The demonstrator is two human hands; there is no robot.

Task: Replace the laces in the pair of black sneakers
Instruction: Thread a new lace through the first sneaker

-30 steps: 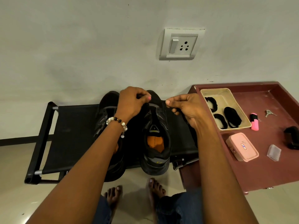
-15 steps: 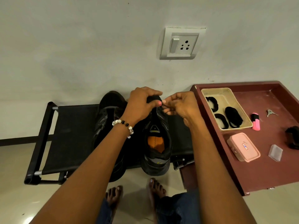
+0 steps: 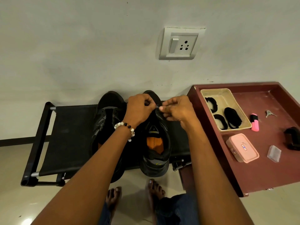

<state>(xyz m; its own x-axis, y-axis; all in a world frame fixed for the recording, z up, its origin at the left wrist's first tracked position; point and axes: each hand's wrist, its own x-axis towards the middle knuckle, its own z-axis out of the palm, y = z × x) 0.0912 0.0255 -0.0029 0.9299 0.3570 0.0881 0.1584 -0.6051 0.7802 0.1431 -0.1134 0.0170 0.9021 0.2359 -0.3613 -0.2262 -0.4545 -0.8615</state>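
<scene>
2 black sneakers stand side by side on a black folding stool (image 3: 68,137). The left hand (image 3: 139,109) and right hand (image 3: 177,109) meet over the far end of the right sneaker (image 3: 156,153), fingers curled and pinching a thin lace (image 3: 157,105) between them. The left sneaker (image 3: 105,120) lies partly under the left forearm. At right, a maroon table (image 3: 267,174) carries a beige tray (image 3: 227,96) with 3 black lace bundles (image 3: 232,117) and a pink box (image 3: 241,147).
</scene>
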